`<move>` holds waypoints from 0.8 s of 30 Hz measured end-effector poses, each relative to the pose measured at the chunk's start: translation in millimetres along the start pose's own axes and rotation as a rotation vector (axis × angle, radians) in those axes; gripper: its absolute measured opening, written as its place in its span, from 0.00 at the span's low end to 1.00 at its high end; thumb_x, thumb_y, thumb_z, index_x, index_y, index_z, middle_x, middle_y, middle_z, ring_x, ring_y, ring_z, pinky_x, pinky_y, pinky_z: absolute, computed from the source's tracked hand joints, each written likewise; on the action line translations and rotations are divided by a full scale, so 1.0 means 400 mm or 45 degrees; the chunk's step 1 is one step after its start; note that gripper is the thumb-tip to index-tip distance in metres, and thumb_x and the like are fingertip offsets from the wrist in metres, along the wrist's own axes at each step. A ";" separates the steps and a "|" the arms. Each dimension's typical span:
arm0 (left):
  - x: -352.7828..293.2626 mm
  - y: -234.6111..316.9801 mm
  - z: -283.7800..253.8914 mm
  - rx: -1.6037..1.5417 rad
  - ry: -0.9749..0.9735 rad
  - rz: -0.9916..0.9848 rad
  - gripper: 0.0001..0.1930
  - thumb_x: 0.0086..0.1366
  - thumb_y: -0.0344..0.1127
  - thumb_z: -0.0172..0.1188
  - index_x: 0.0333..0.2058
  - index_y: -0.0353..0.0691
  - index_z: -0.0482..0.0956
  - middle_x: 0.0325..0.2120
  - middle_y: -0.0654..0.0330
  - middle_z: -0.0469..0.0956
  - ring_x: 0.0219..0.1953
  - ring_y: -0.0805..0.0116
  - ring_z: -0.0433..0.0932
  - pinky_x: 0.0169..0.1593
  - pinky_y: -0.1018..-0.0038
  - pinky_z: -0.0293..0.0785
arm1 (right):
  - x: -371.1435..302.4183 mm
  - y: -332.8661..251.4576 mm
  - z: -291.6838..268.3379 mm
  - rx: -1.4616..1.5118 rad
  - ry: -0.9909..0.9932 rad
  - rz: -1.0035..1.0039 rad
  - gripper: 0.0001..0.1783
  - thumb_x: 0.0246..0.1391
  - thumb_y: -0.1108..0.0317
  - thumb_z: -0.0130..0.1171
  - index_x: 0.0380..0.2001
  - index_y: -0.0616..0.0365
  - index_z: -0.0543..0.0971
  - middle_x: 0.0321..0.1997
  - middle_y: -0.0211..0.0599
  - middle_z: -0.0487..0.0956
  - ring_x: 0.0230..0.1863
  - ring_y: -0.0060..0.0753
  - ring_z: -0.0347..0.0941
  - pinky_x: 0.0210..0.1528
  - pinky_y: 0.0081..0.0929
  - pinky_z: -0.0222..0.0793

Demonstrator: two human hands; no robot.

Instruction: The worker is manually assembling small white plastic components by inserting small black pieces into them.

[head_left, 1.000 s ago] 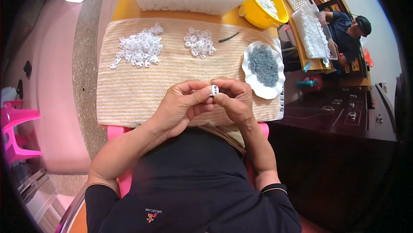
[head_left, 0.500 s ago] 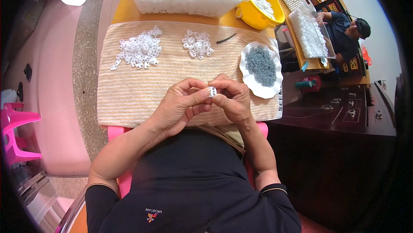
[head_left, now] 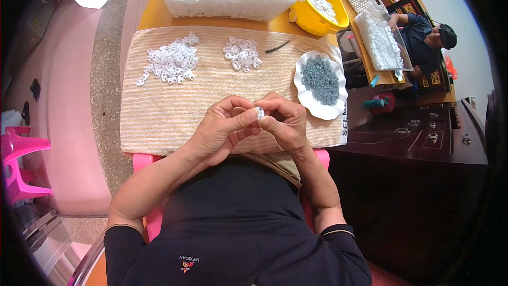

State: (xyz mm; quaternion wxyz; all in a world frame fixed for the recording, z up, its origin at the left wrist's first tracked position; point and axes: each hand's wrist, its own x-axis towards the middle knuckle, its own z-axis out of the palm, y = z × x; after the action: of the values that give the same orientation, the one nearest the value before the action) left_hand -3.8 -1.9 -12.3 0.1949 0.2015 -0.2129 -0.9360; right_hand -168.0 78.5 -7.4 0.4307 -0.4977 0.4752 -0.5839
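A small white plastic piece with dark holes (head_left: pixel 260 113) is pinched between the fingertips of my left hand (head_left: pixel 227 123) and my right hand (head_left: pixel 284 120). Both hands meet over the near part of a striped beige towel (head_left: pixel 164 106); fingers cover much of the piece. Beyond them on the towel lie a larger heap of white plastic pieces (head_left: pixel 172 60) and a smaller heap of similar pieces (head_left: pixel 242 53). Right of the smaller heap is a thin black stick (head_left: pixel 277 47). A white wavy-edged plate (head_left: pixel 327 112) at the right holds many small grey-blue bits (head_left: pixel 320 81).
A clear bin (head_left: pixel 227 7) full of white pieces stands at the towel's far edge, beside a yellow basin (head_left: pixel 340 14). Farther right, a person (head_left: pixel 423 43) sits at another table with a filled bin (head_left: pixel 378 40). Pink stools (head_left: pixel 24 164) stand on the left floor.
My fingers have turned the white piece slightly, so its dark holes show less. Both hands stay in nearly the same place, and the heaps look unchanged.
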 end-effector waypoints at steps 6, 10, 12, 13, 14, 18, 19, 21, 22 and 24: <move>0.009 -0.002 -0.006 0.023 -0.013 -0.002 0.05 0.62 0.31 0.63 0.35 0.42 0.76 0.33 0.64 0.79 0.35 0.75 0.78 0.41 0.79 0.78 | 0.000 0.009 -0.004 -0.014 -0.013 0.015 0.14 0.52 0.75 0.64 0.43 0.66 0.79 0.38 0.36 0.77 0.39 0.22 0.71 0.40 0.17 0.66; 0.018 -0.001 -0.012 0.049 0.018 -0.005 0.05 0.62 0.32 0.63 0.35 0.42 0.76 0.33 0.64 0.78 0.37 0.76 0.77 0.43 0.78 0.78 | 0.009 0.007 -0.006 -0.019 -0.015 0.018 0.15 0.53 0.75 0.63 0.44 0.66 0.78 0.39 0.33 0.75 0.39 0.20 0.70 0.40 0.16 0.66; 0.020 -0.002 -0.016 0.054 0.026 -0.006 0.05 0.62 0.32 0.62 0.35 0.41 0.76 0.33 0.64 0.78 0.37 0.76 0.77 0.43 0.78 0.78 | 0.012 -0.006 -0.006 0.021 -0.035 0.148 0.14 0.53 0.74 0.63 0.43 0.65 0.77 0.39 0.31 0.73 0.39 0.18 0.69 0.40 0.15 0.66; 0.019 -0.002 -0.016 0.058 0.040 -0.012 0.05 0.63 0.32 0.62 0.35 0.41 0.76 0.34 0.64 0.78 0.37 0.76 0.77 0.43 0.78 0.78 | 0.013 -0.007 -0.007 0.015 -0.037 0.143 0.14 0.53 0.74 0.63 0.43 0.65 0.77 0.39 0.31 0.73 0.39 0.18 0.69 0.40 0.15 0.66; 0.018 -0.001 -0.015 0.057 0.033 -0.007 0.05 0.63 0.32 0.62 0.35 0.41 0.76 0.34 0.64 0.78 0.37 0.76 0.77 0.43 0.78 0.78 | 0.012 -0.006 -0.008 0.081 -0.040 0.192 0.12 0.54 0.73 0.63 0.42 0.65 0.77 0.38 0.30 0.72 0.38 0.18 0.69 0.39 0.15 0.66; 0.020 -0.001 -0.012 0.100 0.042 -0.025 0.05 0.63 0.32 0.62 0.36 0.40 0.77 0.33 0.64 0.78 0.36 0.76 0.77 0.42 0.78 0.78 | 0.014 0.000 -0.026 0.179 -0.105 0.255 0.09 0.54 0.72 0.63 0.37 0.63 0.76 0.38 0.28 0.71 0.38 0.17 0.67 0.40 0.15 0.65; 0.020 0.000 -0.012 0.100 0.043 -0.026 0.05 0.64 0.32 0.61 0.36 0.39 0.77 0.33 0.63 0.78 0.35 0.76 0.77 0.42 0.78 0.78 | 0.015 -0.002 -0.026 0.173 -0.107 0.250 0.09 0.54 0.72 0.63 0.37 0.63 0.76 0.38 0.28 0.71 0.38 0.17 0.67 0.40 0.15 0.65; 0.019 0.004 -0.013 0.095 0.044 -0.023 0.05 0.64 0.33 0.61 0.36 0.39 0.76 0.33 0.63 0.79 0.35 0.76 0.77 0.41 0.78 0.78 | 0.017 -0.008 -0.028 0.138 -0.104 0.242 0.08 0.55 0.73 0.62 0.37 0.63 0.75 0.39 0.30 0.72 0.38 0.18 0.70 0.40 0.16 0.68; 0.019 0.005 -0.012 0.088 0.051 -0.026 0.06 0.64 0.33 0.61 0.36 0.39 0.76 0.33 0.62 0.79 0.34 0.76 0.77 0.41 0.79 0.78 | 0.019 -0.012 -0.031 0.132 -0.104 0.236 0.08 0.55 0.73 0.62 0.37 0.63 0.75 0.39 0.30 0.72 0.38 0.18 0.70 0.40 0.16 0.68; 0.018 0.010 -0.004 0.098 0.065 -0.030 0.06 0.64 0.33 0.61 0.37 0.39 0.76 0.34 0.62 0.79 0.34 0.76 0.77 0.41 0.79 0.78 | 0.021 -0.017 -0.040 0.101 0.031 0.331 0.08 0.55 0.74 0.61 0.37 0.65 0.75 0.37 0.31 0.75 0.37 0.20 0.74 0.39 0.18 0.73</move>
State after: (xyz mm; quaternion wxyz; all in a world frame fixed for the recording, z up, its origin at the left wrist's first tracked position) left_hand -8.1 -8.9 -13.9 0.1813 0.2353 -0.2413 -0.9239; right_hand -185.3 73.4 0.0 0.5162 -0.4074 0.5173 -0.5477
